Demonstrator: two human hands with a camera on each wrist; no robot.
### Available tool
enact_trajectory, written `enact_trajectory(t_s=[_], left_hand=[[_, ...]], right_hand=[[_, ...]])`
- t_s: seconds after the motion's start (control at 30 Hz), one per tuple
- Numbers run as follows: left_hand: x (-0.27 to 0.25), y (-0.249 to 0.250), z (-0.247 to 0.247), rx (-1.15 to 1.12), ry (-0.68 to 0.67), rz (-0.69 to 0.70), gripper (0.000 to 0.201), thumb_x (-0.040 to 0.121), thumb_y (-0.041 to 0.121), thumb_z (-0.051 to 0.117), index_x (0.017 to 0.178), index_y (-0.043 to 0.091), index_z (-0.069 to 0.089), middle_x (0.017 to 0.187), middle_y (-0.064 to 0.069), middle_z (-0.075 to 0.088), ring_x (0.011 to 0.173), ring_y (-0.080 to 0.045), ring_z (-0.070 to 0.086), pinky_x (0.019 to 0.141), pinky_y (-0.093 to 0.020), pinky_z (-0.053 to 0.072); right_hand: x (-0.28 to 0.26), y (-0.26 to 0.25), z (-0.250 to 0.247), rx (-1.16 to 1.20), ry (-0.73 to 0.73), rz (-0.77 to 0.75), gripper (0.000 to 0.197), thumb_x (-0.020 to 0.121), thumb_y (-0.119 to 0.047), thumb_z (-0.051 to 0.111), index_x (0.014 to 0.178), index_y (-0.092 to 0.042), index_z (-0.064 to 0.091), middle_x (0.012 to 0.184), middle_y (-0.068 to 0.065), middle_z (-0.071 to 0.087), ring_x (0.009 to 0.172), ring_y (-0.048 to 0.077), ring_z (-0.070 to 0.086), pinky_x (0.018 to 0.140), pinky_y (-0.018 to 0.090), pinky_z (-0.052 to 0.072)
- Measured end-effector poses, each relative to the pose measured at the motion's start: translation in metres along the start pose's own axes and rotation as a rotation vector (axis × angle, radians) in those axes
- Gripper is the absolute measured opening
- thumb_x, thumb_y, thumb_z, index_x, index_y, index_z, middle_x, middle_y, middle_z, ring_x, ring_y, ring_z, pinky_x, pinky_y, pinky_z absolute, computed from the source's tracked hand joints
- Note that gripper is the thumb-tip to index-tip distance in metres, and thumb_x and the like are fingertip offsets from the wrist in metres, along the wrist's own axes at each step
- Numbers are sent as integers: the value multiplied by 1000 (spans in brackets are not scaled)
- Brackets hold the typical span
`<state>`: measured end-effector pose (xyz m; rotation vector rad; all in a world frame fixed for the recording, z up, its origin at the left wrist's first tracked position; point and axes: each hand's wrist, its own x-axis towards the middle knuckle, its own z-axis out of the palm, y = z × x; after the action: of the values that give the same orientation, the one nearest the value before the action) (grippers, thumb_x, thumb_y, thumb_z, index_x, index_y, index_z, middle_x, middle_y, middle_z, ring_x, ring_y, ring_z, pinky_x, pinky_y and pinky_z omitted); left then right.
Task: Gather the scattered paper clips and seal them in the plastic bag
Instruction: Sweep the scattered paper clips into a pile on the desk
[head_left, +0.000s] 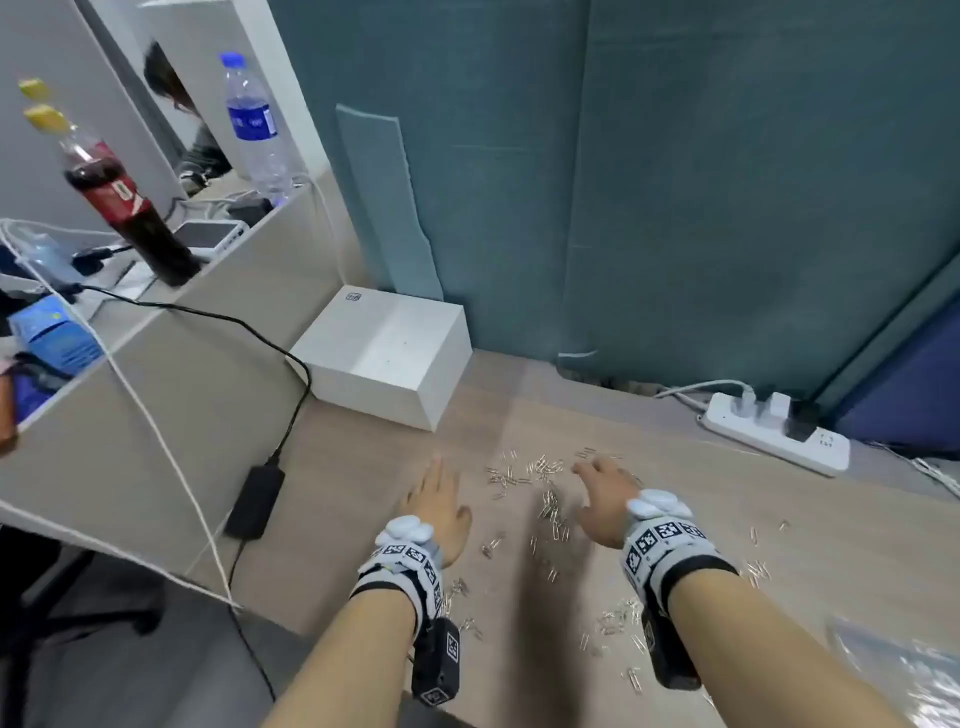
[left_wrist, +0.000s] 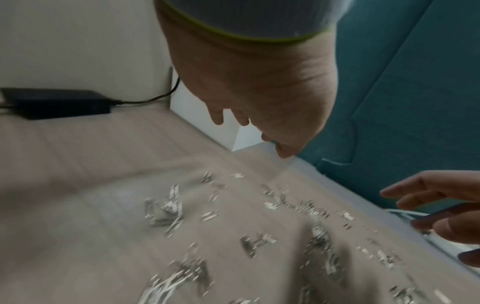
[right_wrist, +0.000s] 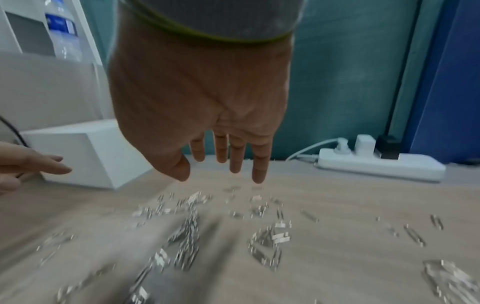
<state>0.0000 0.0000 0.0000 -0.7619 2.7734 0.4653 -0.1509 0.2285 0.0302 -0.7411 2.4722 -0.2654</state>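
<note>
Plastic bag (head_left: 904, 670): clear, crinkled sheet lying flat at the near right corner of the pale wood-grain surface (head_left: 675, 499); only partly in the head view, nothing seen inside.
Paper clips (head_left: 550, 506): small silver wire clips strewn loose across the surface, from near the right forearm out to a denser band between and just beyond both hands; a few stragglers off to the right; all outside the bag.
Left hand (head_left: 435, 506): palm down, low over the surface at the left edge of the clips; grip wide, fingers straight and together, holding nothing.
Right hand (head_left: 605, 491): palm down over the far part of the clip band; grip wide, fingers (right_wrist: 258, 164) spread and pointing down at the surface, holding nothing; contact with the clips hard to judge through blur.
Black power adapter (head_left: 254, 501): flat on the surface left of the left hand, well apart from the clips, black cable running back from it.
White rectangular box (head_left: 384, 353): farther back, against the teal fabric partition (head_left: 649, 182).
White power strip (head_left: 774, 434): far right, plugs seated, beside the partition.
Bottles: dark cola bottle (head_left: 130, 208) and clear water bottle (head_left: 252, 124) on the ledge beyond, far left.
</note>
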Motion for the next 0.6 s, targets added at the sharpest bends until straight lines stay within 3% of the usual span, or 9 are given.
enact_trajectory(t_s=[0.07, 0.17, 0.2, 0.3, 0.37, 0.5, 0.6], left_hand=[[-5, -14, 16, -13, -73, -67, 61, 97, 36, 45, 154, 25, 26, 171, -6, 4, 156, -31, 12, 123, -50, 23], [-9, -42, 46, 31, -130, -179, 64, 100, 39, 40, 157, 26, 16, 171, -4, -2, 156, -29, 4, 122, -53, 24], [-8, -51, 58, 28, -134, -211, 65, 99, 41, 38, 157, 25, 13, 171, -5, -4, 156, -30, 3, 120, -55, 27], [-8, -63, 82, -6, -148, -308, 75, 100, 48, 33, 161, 26, -4, 169, -4, -17, 157, -27, -10, 120, -64, 19], [-7, -60, 97, -5, -133, -324, 80, 100, 50, 33, 160, 22, -13, 168, -6, -23, 156, -26, -18, 119, -66, 8], [-8, -30, 112, -42, -91, -151, 82, 101, 48, 28, 160, 11, -14, 167, -9, -24, 154, -26, -22, 126, -52, -4], [-9, -8, 123, -66, -115, 61, 80, 101, 44, 28, 159, 15, -19, 164, -1, -31, 153, -20, -25, 126, -47, -5]], right_hand=[[2, -2, 19, -26, -73, -2, 53, 90, -31, 48, 143, -32, 41, 145, -1, 43, 124, 29, 52, 100, 50, 50], [6, -11, 53, -12, -124, 17, 58, 94, -52, 48, 147, -31, 41, 148, 0, 43, 128, 28, 50, 103, 48, 48], [12, -12, 66, -20, -139, 25, 62, 96, -52, 52, 151, -30, 37, 154, 1, 40, 133, 28, 47, 107, 47, 45], [18, -14, 85, -51, -168, 31, 73, 94, -33, 61, 158, -25, 28, 161, 1, 31, 142, 28, 35, 115, 44, 38], [22, -16, 88, -93, -140, 43, 75, 87, -28, 63, 155, -27, 31, 158, 0, 32, 140, 28, 35, 109, 44, 42], [22, -15, 92, -110, -93, 59, 68, 84, -36, 64, 146, -33, 36, 149, -1, 36, 132, 27, 39, 101, 45, 44], [21, -15, 95, -116, -85, 58, 72, 82, -32, 62, 148, -32, 33, 149, -1, 35, 132, 27, 38, 102, 45, 41]])
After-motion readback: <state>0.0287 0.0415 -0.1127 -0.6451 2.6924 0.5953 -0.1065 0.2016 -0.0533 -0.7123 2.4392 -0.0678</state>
